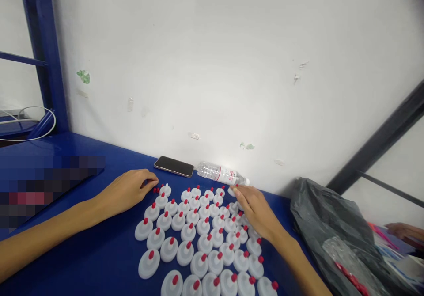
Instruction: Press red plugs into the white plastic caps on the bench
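Note:
My left hand (pixel 134 189) rests at the far left of the group, thumb and forefinger curled close together beside a few small red tip caps (pixel 156 190). Whether a cap is between the fingertips is hidden. Right by them stands a white spout lid (pixel 165 191) whose spout is bare. My right hand (pixel 253 203) reaches over the far right side, its fingers closed on another white spout lid (pixel 231 191) with a red tip. Many round white spout lids with red tips (pixel 188 232) stand in loose rows between and below my hands; my right hand hides some.
Everything stands on a blue table (pixel 109 252) against a white wall. Along the wall lie a phone (pixel 174 166) and a clear plastic bottle (pixel 220 173). A dark plastic bag (pixel 326 216) sits at the right. Beyond it another person's hand (pixel 406 232) shows.

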`<state>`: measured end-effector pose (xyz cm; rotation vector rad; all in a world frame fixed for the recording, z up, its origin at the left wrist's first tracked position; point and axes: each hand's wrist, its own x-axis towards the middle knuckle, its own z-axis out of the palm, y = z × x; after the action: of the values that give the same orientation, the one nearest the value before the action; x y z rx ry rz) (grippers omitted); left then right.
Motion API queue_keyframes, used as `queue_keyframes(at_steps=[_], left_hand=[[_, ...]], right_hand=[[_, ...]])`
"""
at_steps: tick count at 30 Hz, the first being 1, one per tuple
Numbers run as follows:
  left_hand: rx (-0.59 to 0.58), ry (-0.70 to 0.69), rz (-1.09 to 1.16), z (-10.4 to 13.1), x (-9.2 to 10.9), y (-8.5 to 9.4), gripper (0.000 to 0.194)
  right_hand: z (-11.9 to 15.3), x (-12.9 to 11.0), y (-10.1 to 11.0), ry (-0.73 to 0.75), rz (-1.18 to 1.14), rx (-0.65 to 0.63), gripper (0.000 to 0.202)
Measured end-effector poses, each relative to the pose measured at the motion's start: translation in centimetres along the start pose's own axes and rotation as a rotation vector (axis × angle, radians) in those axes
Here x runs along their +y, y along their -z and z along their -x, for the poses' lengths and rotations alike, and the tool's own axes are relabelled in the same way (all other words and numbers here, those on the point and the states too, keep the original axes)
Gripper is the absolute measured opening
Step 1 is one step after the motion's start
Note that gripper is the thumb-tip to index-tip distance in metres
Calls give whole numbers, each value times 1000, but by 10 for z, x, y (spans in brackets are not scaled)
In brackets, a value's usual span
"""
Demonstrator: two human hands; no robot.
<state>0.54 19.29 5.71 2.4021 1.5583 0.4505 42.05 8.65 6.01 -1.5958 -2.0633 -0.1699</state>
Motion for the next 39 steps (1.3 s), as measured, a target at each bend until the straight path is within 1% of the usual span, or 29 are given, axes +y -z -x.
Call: queue_keyframes(at_steps=[3, 5, 7, 9, 11, 13, 15, 17, 20, 23, 25, 28, 30, 33, 36, 39], left_hand=[[24, -3, 2, 1, -1, 0, 28], [55, -9, 7, 1, -2, 1, 28], [103, -29, 18, 1, -4, 1, 28], [183, -69, 31, 3, -3, 3, 26], [292, -151, 42, 7, 2, 5, 24], [405, -281, 50, 16, 12, 7, 26], [494, -430, 61, 28, 27, 6, 30], [545, -566, 77, 42, 43, 3, 28], [547, -732, 89, 59, 65, -6, 25], [535, -825, 80, 67, 77, -17, 28], [530, -846, 82, 68, 79, -23, 27], [503, -847, 108, 67, 78, -27, 18], [471, -847, 126, 67, 77, -26, 16], [414, -843, 148, 67, 79, -22, 21], [365, -836, 172, 68, 82, -19, 22], [339, -880, 205, 69, 85, -17, 24]], right_hand=[[-2, -4, 8, 37, 25, 134, 49], [-1, -11, 12, 75, 39, 215, 40], [1, -22, 16, 135, 42, 261, 30], [4, -36, 18, 219, 40, 268, 23], [8, -53, 20, 314, 44, 251, 20], [11, -70, 21, 401, 53, 233, 21], [13, -85, 22, 477, 57, 226, 23], [14, -99, 21, 537, 47, 226, 22], [16, -113, 16, 589, 16, 235, 21], [20, -122, 9, 602, -22, 259, 19], [22, -125, 5, 592, -39, 275, 16], [22, -130, 4, 593, -62, 288, 17], [21, -133, 5, 612, -90, 296, 17], [19, -138, 7, 607, -141, 309, 9], [20, -142, 6, 586, -193, 314, 18], [21, -143, 5, 590, -225, 315, 18]])
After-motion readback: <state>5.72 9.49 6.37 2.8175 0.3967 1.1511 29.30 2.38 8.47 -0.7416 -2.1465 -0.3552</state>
